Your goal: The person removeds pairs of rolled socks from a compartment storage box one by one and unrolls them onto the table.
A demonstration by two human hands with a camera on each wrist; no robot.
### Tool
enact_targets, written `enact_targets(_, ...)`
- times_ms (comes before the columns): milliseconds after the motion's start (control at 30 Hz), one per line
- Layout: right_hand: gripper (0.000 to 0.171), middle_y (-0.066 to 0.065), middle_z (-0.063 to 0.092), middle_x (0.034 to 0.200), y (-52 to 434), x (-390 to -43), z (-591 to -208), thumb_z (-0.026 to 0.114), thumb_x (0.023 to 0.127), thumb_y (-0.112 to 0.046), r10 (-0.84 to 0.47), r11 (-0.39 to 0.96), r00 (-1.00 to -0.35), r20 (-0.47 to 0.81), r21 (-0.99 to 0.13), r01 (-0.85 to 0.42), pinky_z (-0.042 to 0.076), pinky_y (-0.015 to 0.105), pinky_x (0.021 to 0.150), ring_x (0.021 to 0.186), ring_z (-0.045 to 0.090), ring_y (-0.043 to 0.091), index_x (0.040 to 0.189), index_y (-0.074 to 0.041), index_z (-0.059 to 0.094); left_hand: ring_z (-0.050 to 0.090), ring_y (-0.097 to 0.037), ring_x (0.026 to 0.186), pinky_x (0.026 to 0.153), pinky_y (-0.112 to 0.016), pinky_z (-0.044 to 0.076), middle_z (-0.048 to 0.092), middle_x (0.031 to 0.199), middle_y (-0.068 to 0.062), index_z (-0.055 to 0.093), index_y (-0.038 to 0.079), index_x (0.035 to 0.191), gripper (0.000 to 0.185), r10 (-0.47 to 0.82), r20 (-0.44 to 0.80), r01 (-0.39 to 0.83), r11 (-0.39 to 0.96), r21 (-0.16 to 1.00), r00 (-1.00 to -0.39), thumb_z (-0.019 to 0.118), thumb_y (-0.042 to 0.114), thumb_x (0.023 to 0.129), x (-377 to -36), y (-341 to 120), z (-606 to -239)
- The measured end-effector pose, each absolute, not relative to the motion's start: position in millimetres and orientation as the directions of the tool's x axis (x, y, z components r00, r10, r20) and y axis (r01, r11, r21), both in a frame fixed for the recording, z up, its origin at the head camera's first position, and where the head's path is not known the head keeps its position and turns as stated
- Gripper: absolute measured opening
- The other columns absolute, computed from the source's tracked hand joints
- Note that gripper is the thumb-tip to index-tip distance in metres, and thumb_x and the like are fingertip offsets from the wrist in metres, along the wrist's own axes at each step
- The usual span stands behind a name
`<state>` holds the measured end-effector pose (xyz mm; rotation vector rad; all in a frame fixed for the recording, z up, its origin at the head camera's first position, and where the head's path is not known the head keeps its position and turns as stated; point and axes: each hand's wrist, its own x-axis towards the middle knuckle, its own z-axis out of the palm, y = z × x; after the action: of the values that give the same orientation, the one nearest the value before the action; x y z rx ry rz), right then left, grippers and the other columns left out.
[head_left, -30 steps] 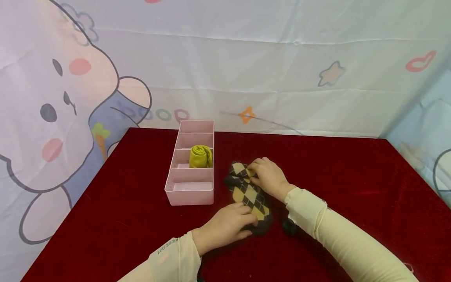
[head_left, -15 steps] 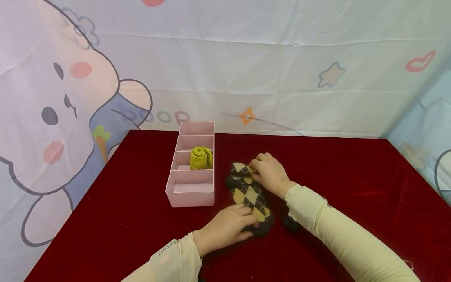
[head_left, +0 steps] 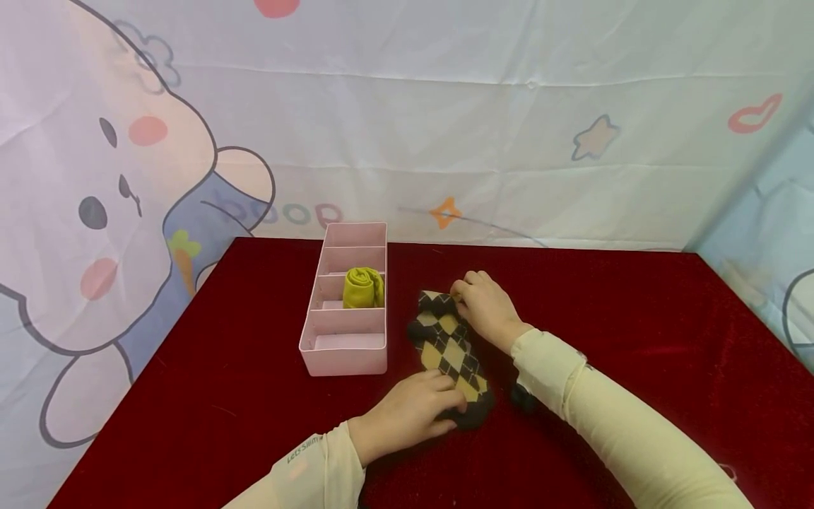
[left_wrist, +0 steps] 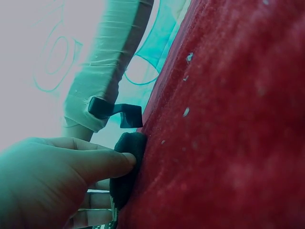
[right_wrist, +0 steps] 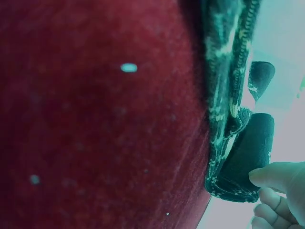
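Observation:
An argyle sock in black, yellow and beige lies lengthwise on the red cloth. My left hand holds down its dark near end; in the left wrist view the thumb presses on that dark end, with the other fingers behind it. At the far end my right hand pinches the sock's edge, which is bent up in a fold. The right wrist view shows the thumb on the raised dark flap, and the fingertips behind are partly hidden.
Left of the sock stands a pink divided box with several compartments. A rolled yellow-green cloth item sits upright in one of them. Red cloth covers the table, and a printed white curtain hangs behind it.
My right hand has shifted slightly away from me, and the sock's far end has changed shape, its folded edge standing more upright. The left hand stays on the near end.

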<state>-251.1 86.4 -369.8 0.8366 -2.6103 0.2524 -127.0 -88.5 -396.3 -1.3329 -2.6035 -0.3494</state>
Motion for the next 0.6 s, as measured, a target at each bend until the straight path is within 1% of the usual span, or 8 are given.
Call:
enact_targets(267,0.013,0.007,0.063,0.087,85,-257,-368,0.070,0.082,-0.003,-0.499,0.813,-0.768,0.403,-0.091,-0.576,0.052,0.032,0.074,0.083,0.057,0.023,0.096,-0.005,0.069,0.058,-0.008,0.089,0.081,-0.016,0.047,0.064,0.093,0.009,0.068,0.022,0.096,0.017,0.768,0.276,0.814,0.564,0.136,-0.578,0.076,0.024,0.081,-127,-89,-395)
enact_targets(533,0.023,0.010,0.066,0.099,86,-263,-371,0.072,0.083,-0.008,-0.469,0.842,-0.819,0.330,-0.111,-0.527,0.054,0.034,0.081,0.095,0.062,0.026,0.105,-0.004,0.066,0.058,-0.008,0.089,0.081,-0.018,0.047,0.064,0.092,0.010,0.067,0.024,0.094,0.017,0.772,0.293,0.819,0.568,0.082,-0.565,0.076,0.026,0.080,-127,-89,-398)
enact_targets(600,0.025,0.010,0.066,0.101,87,-264,-372,0.072,0.084,-0.009,-0.462,0.849,-0.830,0.313,-0.115,-0.516,0.054,0.034,0.081,0.096,0.062,0.026,0.107,-0.004,0.065,0.058,-0.008,0.089,0.082,-0.018,0.047,0.064,0.092,0.010,0.067,0.024,0.095,0.017,0.771,0.292,0.819,0.567,0.089,-0.565,0.076,0.026,0.080,-127,-88,-398)
